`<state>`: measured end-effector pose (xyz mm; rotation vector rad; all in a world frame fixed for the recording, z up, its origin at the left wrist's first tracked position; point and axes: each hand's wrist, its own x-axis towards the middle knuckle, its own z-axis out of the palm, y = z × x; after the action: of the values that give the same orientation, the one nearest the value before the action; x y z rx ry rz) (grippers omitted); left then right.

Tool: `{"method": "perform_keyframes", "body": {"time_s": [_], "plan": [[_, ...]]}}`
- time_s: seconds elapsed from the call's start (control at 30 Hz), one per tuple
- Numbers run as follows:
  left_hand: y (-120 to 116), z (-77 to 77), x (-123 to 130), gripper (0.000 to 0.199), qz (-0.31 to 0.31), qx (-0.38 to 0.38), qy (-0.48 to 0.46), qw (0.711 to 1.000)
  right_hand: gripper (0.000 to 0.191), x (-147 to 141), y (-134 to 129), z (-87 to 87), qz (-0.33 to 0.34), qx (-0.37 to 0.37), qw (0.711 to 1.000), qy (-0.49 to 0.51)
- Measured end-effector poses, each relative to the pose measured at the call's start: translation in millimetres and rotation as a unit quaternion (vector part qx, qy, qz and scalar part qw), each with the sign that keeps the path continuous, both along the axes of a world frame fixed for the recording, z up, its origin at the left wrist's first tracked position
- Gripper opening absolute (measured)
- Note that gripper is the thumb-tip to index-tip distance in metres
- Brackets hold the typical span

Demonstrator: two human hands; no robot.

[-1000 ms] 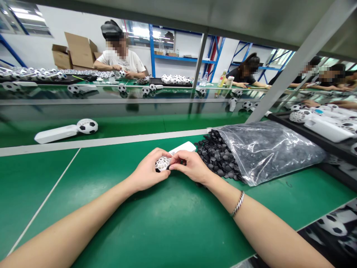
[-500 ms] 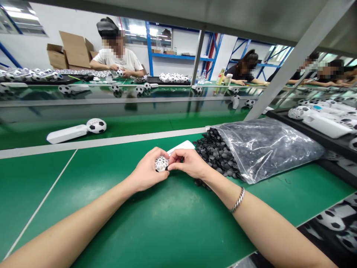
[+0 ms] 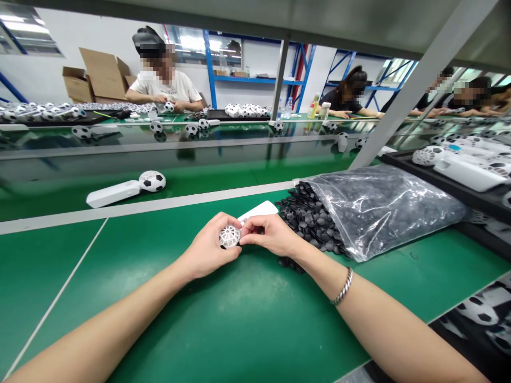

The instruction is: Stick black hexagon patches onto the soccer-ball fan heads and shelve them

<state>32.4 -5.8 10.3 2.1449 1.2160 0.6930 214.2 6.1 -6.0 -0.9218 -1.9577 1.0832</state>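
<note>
My left hand (image 3: 211, 244) is wrapped round a white lattice ball (image 3: 229, 237) with a few dark patches at its lower edge. A white handle (image 3: 259, 210) extends from the ball toward the upper right, behind my fingers. My right hand (image 3: 269, 234) meets the right side of the ball with thumb and forefinger pinched together; whatever is between these fingertips is too small to make out. Just right of that hand, loose black pieces (image 3: 315, 218) spill from a clear plastic bag (image 3: 387, 207).
Beyond the pale strip, a white-handled football piece (image 3: 115, 193) lies on the green belt. A black tray (image 3: 447, 178) of similar pieces stands at the right. A slanting grey post (image 3: 415, 90) rises behind the bag. Several people sit across the line.
The football piece on the belt has shifted right, while pieces on the far belt have moved slightly left. The held ball is tilted a little differently, and its dark patches show differently.
</note>
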Motion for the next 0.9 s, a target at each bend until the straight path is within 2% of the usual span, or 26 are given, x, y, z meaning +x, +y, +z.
{"method": "perform_keyframes", "body": {"time_s": [0.17,0.4,0.47,0.57,0.63,0.7,0.77,0.83,0.9], "plan": [[0.0,-1.9,0.0,0.028,0.011,0.000,-0.006,1.000,0.009,-1.4,-1.2,-0.3,-0.013,0.021,0.999,-0.044],[0.0,-3.1,3.4,0.024,0.052,0.000,-0.002,0.999,0.012,-5.7,0.0,-4.1,-0.062,0.022,0.997,-0.045],[-0.6,-4.0,-1.2,0.034,0.034,-0.016,-0.009,0.999,0.014,-6.4,0.8,-4.9,-0.060,0.004,0.998,-0.015],[-0.9,-6.6,-13.1,0.065,-0.033,-0.019,-0.021,0.999,0.020,-6.0,1.0,-4.3,-0.063,-0.024,0.996,0.054],[2.5,-6.7,-19.9,0.071,-0.043,-0.040,-0.048,0.997,0.020,-5.1,-0.1,-2.3,-0.081,-0.009,0.995,0.065],[13.1,-2.8,-22.3,0.064,-0.005,-0.095,-0.129,0.987,0.018,-4.4,-2.7,0.1,-0.097,0.036,0.994,0.037],[33.9,6.1,-19.7,0.057,0.045,-0.132,-0.248,0.959,0.014,-4.8,-6.4,1.8,-0.097,0.082,0.992,-0.003],[65.7,18.3,-13.2,0.047,0.081,-0.126,-0.333,0.931,0.012,-6.1,-10.5,2.2,-0.076,0.107,0.990,-0.044],[105.2,30.4,-5.6,0.039,0.102,-0.109,-0.355,0.923,0.012,-7.8,-13.8,1.5,-0.049,0.119,0.988,-0.087]]}}
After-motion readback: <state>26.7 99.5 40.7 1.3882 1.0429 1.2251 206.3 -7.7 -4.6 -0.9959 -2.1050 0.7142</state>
